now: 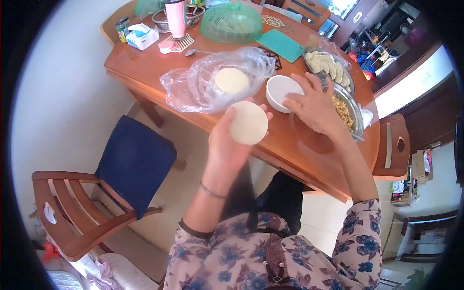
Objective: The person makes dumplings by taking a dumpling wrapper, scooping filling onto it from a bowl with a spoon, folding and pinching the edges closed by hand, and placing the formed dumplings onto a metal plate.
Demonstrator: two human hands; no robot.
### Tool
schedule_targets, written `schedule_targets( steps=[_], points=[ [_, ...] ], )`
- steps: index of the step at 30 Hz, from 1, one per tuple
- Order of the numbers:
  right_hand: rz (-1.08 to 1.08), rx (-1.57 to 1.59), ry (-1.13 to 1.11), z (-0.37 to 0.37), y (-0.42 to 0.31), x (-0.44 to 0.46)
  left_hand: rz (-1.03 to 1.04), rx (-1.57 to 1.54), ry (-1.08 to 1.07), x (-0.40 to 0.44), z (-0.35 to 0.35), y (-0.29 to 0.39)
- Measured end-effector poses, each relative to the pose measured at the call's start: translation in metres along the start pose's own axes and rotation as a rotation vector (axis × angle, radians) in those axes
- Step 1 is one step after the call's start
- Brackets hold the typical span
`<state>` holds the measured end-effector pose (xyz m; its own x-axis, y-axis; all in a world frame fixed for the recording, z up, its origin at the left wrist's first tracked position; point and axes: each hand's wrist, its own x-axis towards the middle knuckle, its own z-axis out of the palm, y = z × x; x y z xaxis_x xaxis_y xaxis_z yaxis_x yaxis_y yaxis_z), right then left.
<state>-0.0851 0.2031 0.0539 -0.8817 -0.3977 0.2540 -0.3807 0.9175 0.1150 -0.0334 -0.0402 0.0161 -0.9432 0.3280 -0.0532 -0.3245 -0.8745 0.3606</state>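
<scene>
On my left hand [223, 149], held palm up in front of the table edge, rests a round, pale dumpling wrapper [249, 123], with the thumb over its rim. My right hand [315, 107] reaches over a small white bowl [274, 96], fingers spread and a fingertip inside the rim. Whether it touches what is in the bowl, I cannot tell. More round wrappers [232, 80] lie on a clear plastic bag [181, 87] left of the bowl. Partly behind my right hand is a metal bowl of chopped filling [344, 112].
Folded dumplings [329, 67] sit on a metal tray at the right. Farther back are a green board [280, 45], a green mesh food cover [231, 24], a spoon [193, 51], a pink tumbler [176, 19] and tissues [143, 37]. A chair [82, 208] stands left.
</scene>
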Motion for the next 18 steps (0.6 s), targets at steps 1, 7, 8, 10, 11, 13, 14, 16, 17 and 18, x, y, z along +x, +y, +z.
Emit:
schedule_targets(
  steps=[1,7,8,10,11,13,14,16,17,18],
  points=[
    [0.003,0.006,0.001,-0.008,-0.005,-0.004,-0.002,0.006,0.003,-0.001,0.0,-0.001],
    [-0.172,0.123,0.238,-0.041,-0.03,-0.05,-0.081,0.029,-0.071,0.008,0.002,-0.026],
    [-0.176,0.108,0.204,-0.04,-0.034,-0.057,-0.045,0.049,-0.033,0.009,0.004,-0.032],
    [-0.161,0.062,0.113,-0.04,-0.036,-0.071,-0.019,0.071,0.004,0.01,0.007,-0.039],
    [-0.156,0.067,0.107,-0.035,-0.025,-0.074,-0.039,0.067,-0.038,0.021,0.008,-0.047],
    [-0.121,0.085,0.107,-0.035,-0.03,-0.091,-0.061,0.066,-0.085,0.017,0.01,-0.049],
    [-0.117,0.088,0.104,-0.033,-0.033,-0.097,-0.068,0.064,-0.088,0.017,0.011,-0.05],
    [-0.15,0.115,0.113,-0.027,-0.039,-0.109,-0.079,0.063,-0.093,0.019,0.013,-0.054],
    [-0.145,0.115,0.112,-0.025,-0.042,-0.114,-0.079,0.087,-0.1,0.02,0.014,-0.056],
    [-0.18,0.173,0.086,-0.019,-0.04,-0.114,-0.078,0.109,-0.105,0.028,0.013,-0.06]
  ],
)
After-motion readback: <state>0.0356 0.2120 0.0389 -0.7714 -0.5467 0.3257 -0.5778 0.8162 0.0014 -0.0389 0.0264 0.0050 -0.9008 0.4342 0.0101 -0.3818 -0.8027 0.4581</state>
